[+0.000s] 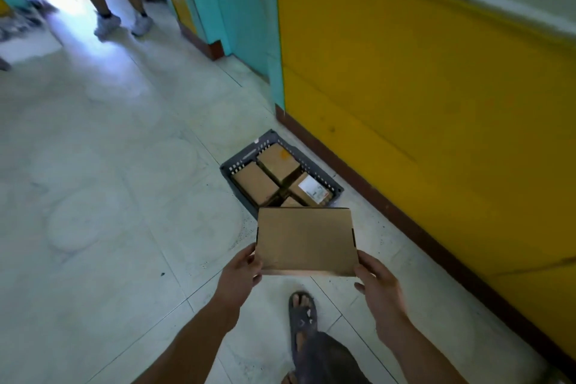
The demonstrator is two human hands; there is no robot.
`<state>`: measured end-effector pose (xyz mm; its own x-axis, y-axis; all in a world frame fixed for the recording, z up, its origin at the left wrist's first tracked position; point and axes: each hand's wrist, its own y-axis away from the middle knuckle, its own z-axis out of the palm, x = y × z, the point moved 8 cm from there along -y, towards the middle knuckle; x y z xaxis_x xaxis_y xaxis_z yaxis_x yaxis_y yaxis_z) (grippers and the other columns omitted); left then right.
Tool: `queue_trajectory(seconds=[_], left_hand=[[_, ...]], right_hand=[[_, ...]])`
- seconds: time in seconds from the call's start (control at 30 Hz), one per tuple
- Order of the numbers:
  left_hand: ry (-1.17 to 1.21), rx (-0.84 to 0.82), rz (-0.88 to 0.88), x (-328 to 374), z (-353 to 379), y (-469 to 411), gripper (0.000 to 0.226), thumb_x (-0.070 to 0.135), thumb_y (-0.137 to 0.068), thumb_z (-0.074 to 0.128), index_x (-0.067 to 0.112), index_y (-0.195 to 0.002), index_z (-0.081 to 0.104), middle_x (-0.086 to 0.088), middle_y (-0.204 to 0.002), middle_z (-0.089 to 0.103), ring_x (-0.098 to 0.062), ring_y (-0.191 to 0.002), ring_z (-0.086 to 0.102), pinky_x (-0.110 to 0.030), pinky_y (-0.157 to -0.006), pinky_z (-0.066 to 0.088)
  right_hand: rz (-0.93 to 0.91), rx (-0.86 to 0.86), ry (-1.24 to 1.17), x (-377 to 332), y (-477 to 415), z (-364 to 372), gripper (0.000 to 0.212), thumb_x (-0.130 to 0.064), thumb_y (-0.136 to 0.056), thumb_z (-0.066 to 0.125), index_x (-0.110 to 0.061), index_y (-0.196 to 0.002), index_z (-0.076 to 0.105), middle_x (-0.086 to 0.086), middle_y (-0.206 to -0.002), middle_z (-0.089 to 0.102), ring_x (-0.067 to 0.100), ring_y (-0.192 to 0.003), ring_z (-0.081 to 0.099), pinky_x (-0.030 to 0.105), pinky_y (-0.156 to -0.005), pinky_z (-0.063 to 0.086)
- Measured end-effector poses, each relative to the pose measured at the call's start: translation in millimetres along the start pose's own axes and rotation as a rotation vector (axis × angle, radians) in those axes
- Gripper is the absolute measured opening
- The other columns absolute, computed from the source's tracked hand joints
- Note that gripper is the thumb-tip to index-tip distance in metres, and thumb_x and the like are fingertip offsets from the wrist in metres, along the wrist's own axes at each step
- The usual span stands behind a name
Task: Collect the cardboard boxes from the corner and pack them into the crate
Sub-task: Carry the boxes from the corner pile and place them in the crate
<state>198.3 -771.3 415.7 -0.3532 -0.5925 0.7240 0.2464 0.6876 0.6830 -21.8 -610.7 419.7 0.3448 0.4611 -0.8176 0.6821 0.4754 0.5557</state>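
Note:
I carry a flat brown cardboard box in front of me, above the floor. My left hand grips its near left corner and my right hand grips its near right corner. Ahead on the floor, against the yellow wall, stands a dark grey plastic crate holding several cardboard boxes; one of them bears a white label. The held box hides the crate's near edge.
The yellow wall with a brown skirting runs along the right. A teal door frame stands beyond the crate. Another person's legs are at the far left doorway. My sandalled foot is on the pale tiled floor.

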Motion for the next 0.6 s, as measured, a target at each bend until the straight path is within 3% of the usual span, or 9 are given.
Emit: queue_trajectory(seconds=[0.1,0.23,0.33,0.47,0.53,0.6], left_hand=[[-0.023,-0.006,-0.016,25,-16,-47,0.043,0.013,-0.096,0.055,0.017,-0.138,0.049,-0.007,-0.134,0.053,-0.027,-0.122,0.052,-0.04,-0.105,0.042],[-0.04,-0.01,-0.04,67,-34,-117,0.042,0.016,-0.098,0.051,0.02,-0.14,0.047,-0.004,-0.139,0.051,-0.027,-0.124,0.051,-0.042,-0.108,0.04],[-0.047,-0.008,-0.058,96,-46,-165,0.043,0.013,-0.098,0.051,0.019,-0.14,0.048,-0.005,-0.139,0.051,-0.027,-0.122,0.052,-0.042,-0.107,0.041],[-0.088,-0.03,-0.075,136,-51,-218,0.044,0.012,-0.097,0.053,0.018,-0.14,0.048,-0.006,-0.137,0.052,-0.028,-0.122,0.052,-0.041,-0.106,0.042],[-0.167,-0.071,-0.04,157,-52,-245,0.043,0.012,-0.096,0.054,0.015,-0.138,0.05,-0.006,-0.134,0.055,-0.028,-0.122,0.053,-0.04,-0.105,0.042],[-0.314,-0.111,0.02,178,-51,-274,0.037,0.012,-0.095,0.055,0.012,-0.132,0.054,-0.007,-0.133,0.056,-0.028,-0.122,0.055,-0.041,-0.106,0.044]], right_hand=[[0.023,-0.031,-0.005,-12,-36,44,0.02,-0.025,-0.096,0.055,-0.043,-0.098,0.062,-0.014,-0.105,0.064,0.013,-0.101,0.062,0.032,-0.084,0.055],[0.063,-0.037,-0.016,-31,-96,97,0.02,-0.025,-0.097,0.053,-0.035,-0.112,0.062,-0.006,-0.116,0.063,0.021,-0.11,0.06,0.042,-0.096,0.052],[0.084,-0.037,-0.028,-48,-134,129,0.019,-0.026,-0.096,0.055,-0.034,-0.111,0.064,-0.008,-0.115,0.066,0.018,-0.109,0.061,0.032,-0.085,0.055],[0.12,-0.029,-0.081,-77,-175,160,0.018,-0.023,-0.096,0.055,-0.039,-0.104,0.061,-0.02,-0.098,0.061,0.014,-0.102,0.059,0.019,-0.069,0.049],[0.134,-0.026,-0.106,-91,-193,175,0.023,-0.02,-0.096,0.055,-0.043,-0.094,0.061,-0.02,-0.096,0.06,0.011,-0.096,0.058,0.02,-0.068,0.047],[0.153,0.005,-0.132,-98,-211,189,0.03,-0.016,-0.096,0.054,-0.045,-0.092,0.06,-0.017,-0.1,0.06,0.014,-0.099,0.057,0.025,-0.077,0.05]])
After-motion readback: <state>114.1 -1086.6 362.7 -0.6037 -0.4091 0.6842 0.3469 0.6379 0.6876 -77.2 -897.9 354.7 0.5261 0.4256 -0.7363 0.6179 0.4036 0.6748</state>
